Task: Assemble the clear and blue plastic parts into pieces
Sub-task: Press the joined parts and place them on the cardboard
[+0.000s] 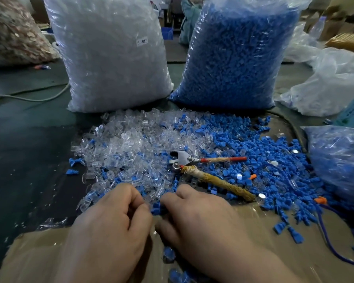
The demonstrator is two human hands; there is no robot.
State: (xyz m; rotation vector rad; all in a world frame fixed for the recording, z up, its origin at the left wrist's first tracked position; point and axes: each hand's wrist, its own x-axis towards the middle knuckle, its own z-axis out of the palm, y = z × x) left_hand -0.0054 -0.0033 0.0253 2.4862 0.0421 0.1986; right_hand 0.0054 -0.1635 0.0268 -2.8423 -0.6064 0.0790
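Loose clear parts (119, 144) heaped left, blue parts (253, 148) heaped right, mingled between

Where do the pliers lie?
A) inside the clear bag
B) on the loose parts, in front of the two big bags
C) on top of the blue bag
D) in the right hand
B: the pliers rest on the spread of loose parts, with nothing holding them.

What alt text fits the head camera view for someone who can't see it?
A left hand and a right hand meet, fingers curled, at the near edge of a pile of clear parts and blue parts. Pliers lie on the pile; a clear-parts bag and a blue-parts bag stand behind it.
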